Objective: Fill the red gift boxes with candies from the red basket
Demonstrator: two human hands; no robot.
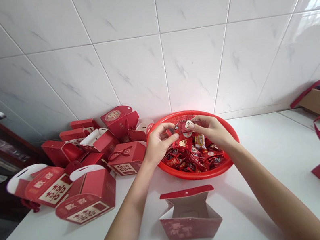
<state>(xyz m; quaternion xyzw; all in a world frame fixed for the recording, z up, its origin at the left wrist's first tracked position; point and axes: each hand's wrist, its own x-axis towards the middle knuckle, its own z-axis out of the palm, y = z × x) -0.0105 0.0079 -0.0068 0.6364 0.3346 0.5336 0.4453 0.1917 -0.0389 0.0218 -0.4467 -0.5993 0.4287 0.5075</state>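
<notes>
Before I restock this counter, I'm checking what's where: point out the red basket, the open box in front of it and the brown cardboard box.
Red basket (198, 176), head view: on its near rim.
Open box (192, 228), head view: on its front panel.
Brown cardboard box (316, 101), head view: on its side wall.

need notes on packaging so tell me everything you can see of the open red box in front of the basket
The box looks like thin card, dull red outside with pale, blurred markings on the front, and plain whitish inside. It stands upright, top open, side panels creased inward; the red flap at the back has a small hole. It rests on the white counter, apart from the red basket; only the counter touches it.
</notes>
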